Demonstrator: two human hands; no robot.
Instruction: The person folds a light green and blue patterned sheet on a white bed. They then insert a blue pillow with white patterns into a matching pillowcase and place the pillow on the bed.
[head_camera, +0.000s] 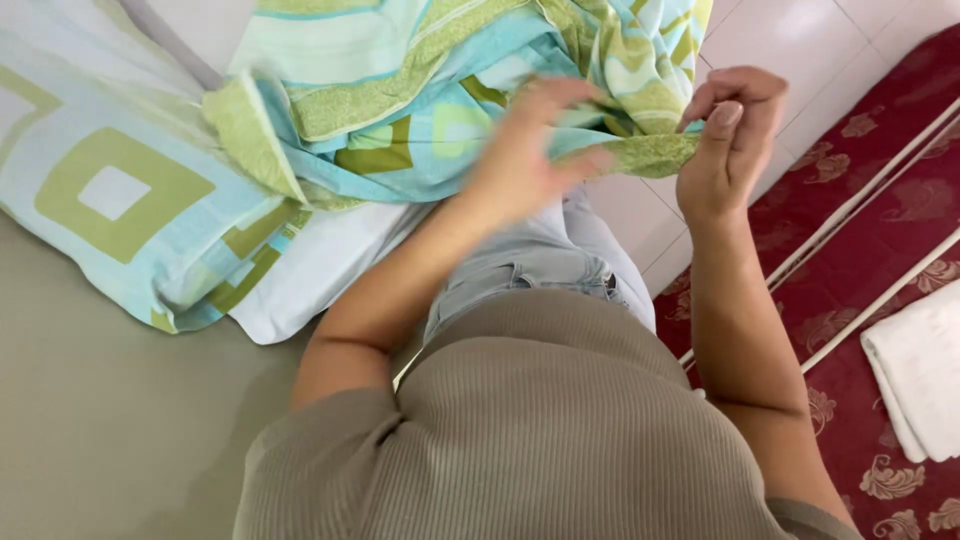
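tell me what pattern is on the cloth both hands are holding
The cloth has green squares and bands on light blue and white, seen in the head view.

The pillowcase (420, 90) was pale blue and mint with green squares and leafy green bands. The pillow (110, 190) matched it, its inner end plain white. The rug (880, 200) was dark red with cream flowers; the folded towel (925, 370) was white.
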